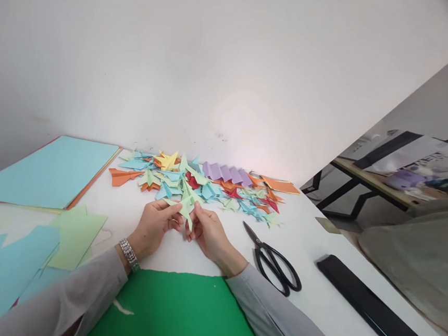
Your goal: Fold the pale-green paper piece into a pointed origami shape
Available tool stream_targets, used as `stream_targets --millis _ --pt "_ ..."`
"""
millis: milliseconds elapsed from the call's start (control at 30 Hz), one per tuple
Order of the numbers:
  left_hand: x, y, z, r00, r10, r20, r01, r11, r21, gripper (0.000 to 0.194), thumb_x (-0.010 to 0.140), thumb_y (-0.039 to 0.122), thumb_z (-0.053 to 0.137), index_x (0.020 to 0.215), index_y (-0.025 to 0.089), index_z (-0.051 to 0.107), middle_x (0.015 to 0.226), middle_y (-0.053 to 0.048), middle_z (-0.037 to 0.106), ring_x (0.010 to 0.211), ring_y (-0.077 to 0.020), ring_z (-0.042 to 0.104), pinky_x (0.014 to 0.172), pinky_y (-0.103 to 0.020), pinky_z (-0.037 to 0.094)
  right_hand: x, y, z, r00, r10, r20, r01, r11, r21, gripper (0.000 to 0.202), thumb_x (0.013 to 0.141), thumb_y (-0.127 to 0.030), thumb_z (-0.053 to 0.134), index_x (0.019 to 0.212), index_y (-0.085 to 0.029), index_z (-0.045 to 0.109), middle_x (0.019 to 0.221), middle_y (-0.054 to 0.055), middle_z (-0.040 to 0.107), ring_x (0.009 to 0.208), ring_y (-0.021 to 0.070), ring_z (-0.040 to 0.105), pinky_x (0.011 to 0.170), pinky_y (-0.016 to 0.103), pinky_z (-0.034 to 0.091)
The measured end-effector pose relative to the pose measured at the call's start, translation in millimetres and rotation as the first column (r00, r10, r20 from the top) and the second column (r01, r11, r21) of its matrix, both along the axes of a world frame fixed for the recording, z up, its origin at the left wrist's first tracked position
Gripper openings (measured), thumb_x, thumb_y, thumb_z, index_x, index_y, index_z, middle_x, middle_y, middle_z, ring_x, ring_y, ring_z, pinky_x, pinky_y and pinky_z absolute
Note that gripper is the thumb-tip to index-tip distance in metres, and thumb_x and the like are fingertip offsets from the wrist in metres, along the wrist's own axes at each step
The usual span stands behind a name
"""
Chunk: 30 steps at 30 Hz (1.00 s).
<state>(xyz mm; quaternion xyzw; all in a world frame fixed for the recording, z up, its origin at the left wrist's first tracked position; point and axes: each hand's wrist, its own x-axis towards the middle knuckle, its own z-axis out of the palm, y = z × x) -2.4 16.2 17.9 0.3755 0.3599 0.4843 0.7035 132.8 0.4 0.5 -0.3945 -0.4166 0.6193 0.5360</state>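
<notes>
Between my two hands is a light green folded paper star (187,204), held up over the white table. The thumb and fingers of my left hand (154,227) pinch one of its points. My right hand (211,235) grips it from the other side, with the fingers curled in. Just beyond lies a pile of folded paper pieces (210,190) in blue, green, orange, red and yellow. A purple zigzag-folded strip (226,173) rests on the back of that pile.
Black-handled scissors (275,263) lie right of my right hand, and a long black object (364,297) is near the table's right edge. Large coloured sheets (47,173) are stacked at the back left, with green pieces (75,241) nearer. A green sheet (162,320) lies under my forearms.
</notes>
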Motion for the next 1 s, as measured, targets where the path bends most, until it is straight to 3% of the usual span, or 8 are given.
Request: stream_targets --millis 200,367,533,633,800,1000 --pt "2.0 1.5 2.1 0.995 0.094 0.023 -0.092 0.993 -0.074 0.013 0.069 0.015 0.073 0.066 0.009 0.062 0.05 -0.005 0.063 0.045 -0.0111 0.059 0.043 -0.019 0.046 -0.1 -0.1 -1.1 1.0 -0.006 -0.024 0.007 1.0 0.019 0.045 0.074 -0.057 0.067 0.057 -0.017 0.057 0.049 -0.001 0.059 0.038 0.01 0.05 0.043 0.024 0.042" --pt "4.1 1.4 4.0 0.982 0.187 0.036 -0.183 0.979 -0.091 0.013 0.067 0.008 0.073 0.074 0.009 0.062 0.049 -0.002 0.062 0.046 -0.0117 0.059 0.04 -0.019 0.046 1.7 -0.2 -5.9 0.997 -0.022 0.072 0.015 0.995 0.097 0.038 0.074 -0.049 0.071 0.056 -0.017 0.058 0.051 -0.002 0.059 0.04 0.0086 0.048 0.046 0.024 0.041" --pt "3.6 1.0 2.9 0.983 0.18 0.024 -0.177 0.981 -0.08 0.017 0.066 0.008 0.074 0.077 0.009 0.062 0.048 -0.003 0.063 0.045 -0.0124 0.06 0.041 -0.019 0.047 1.4 1.4 -9.3 0.997 -0.048 0.058 0.044 0.996 0.071 0.037 0.075 -0.049 0.069 0.057 -0.017 0.059 0.052 -0.001 0.06 0.042 0.01 0.05 0.048 0.026 0.041" --pt "3.4 1.0 1.9 0.99 0.144 0.008 -0.143 0.987 -0.076 0.018 0.064 0.009 0.076 0.073 0.01 0.061 0.047 -0.004 0.064 0.043 -0.0118 0.059 0.041 -0.019 0.048 0.9 0.4 -7.7 0.99 -0.129 0.048 0.124 0.987 0.099 0.039 0.076 -0.051 0.067 0.057 -0.018 0.057 0.051 -0.001 0.058 0.042 0.0103 0.049 0.048 0.026 0.04" --pt "4.1 -0.4 1.0 0.997 0.082 0.008 -0.081 0.994 -0.078 0.021 0.06 0.015 0.08 0.067 0.01 0.061 0.045 -0.003 0.063 0.039 -0.0093 0.055 0.04 -0.017 0.047 2.6 -3.4 -2.2 0.95 -0.264 0.168 0.226 0.95 0.217 0.045 0.078 -0.054 0.063 0.052 -0.019 0.051 0.045 -0.003 0.052 0.041 0.0093 0.044 0.046 0.025 0.035" --pt "3.3 1.9 1.0 0.992 0.126 0.01 -0.124 0.988 -0.091 0.018 0.062 0.015 0.079 0.068 0.01 0.063 0.046 -0.003 0.063 0.041 -0.0089 0.057 0.041 -0.016 0.048 5.5 -1.6 -1.0 0.904 -0.351 0.243 0.306 0.93 0.205 0.048 0.075 -0.053 0.066 0.046 -0.02 0.046 0.037 -0.006 0.043 0.036 0.0085 0.038 0.042 0.025 0.03"
